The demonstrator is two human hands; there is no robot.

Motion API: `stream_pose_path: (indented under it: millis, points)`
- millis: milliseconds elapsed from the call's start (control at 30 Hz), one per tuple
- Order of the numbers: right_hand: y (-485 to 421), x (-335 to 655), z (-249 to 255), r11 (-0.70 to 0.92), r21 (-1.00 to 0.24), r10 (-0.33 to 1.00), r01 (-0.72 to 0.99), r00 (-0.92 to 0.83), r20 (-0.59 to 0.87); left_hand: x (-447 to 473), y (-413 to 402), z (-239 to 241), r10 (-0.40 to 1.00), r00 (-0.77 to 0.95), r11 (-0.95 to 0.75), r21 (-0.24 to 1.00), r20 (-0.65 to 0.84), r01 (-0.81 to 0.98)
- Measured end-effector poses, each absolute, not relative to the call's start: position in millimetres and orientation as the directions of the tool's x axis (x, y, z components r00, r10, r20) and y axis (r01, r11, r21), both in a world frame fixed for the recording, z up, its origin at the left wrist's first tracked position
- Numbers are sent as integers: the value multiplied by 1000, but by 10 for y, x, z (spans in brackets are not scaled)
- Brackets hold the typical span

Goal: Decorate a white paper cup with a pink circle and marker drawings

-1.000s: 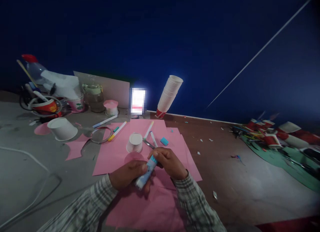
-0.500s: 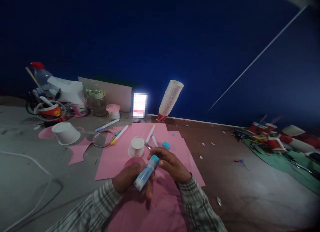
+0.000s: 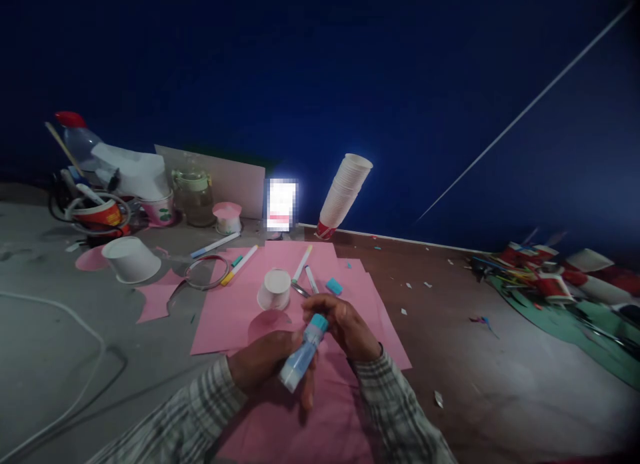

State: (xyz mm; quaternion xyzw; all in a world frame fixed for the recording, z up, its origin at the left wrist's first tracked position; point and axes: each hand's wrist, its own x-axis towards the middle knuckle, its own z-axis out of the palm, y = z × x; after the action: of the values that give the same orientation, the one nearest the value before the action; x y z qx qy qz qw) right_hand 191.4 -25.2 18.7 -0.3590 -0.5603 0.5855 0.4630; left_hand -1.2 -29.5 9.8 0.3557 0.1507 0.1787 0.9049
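A clear glue stick point(image 3: 301, 359) with a teal end lies slanted in my left hand point(image 3: 265, 359), gripped between the thumb and fingers. My right hand point(image 3: 353, 327) curls its fingers and thumb round the teal end. Just above my left hand shows a rounded, darker pink patch point(image 3: 270, 323); I cannot tell if it is a paper disc or a shadow. Beyond the hands an upside-down white paper cup point(image 3: 275, 289) stands on pink paper sheets point(image 3: 225, 331). A teal cap-like piece point(image 3: 334, 286) and scissors point(image 3: 301, 289), partly visible, lie close to my right hand.
Several markers point(image 3: 240, 264) and a wire ring point(image 3: 206, 272) lie on the left. Another upturned cup point(image 3: 131, 259) is further left. Behind stand a glass jar point(image 3: 193, 196) and a leaning cup stack point(image 3: 345, 194). Red cups and tools crowd a green mat point(image 3: 520, 314) at right.
Both hands and the glue stick have shifted slightly right in the view. The grip looks much the same. The whole scene has moved a little with the camera.
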Motion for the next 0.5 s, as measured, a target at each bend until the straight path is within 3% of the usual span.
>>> stream_pose_path:
  millis: [100,300,500]
  points:
    - [-263,1915,180,-28,-959,930,-280,-360,78,-15,-293,101,434,890,694,683,-142,-229]
    - [-245,1849,164,-78,-996,976,49,-199,-86,9,-306,-7,463,871,666,713,-166,-218]
    - [-240,1911,161,-60,-961,951,-270,-307,27,-6,-284,38,476,850,693,692,-226,-204]
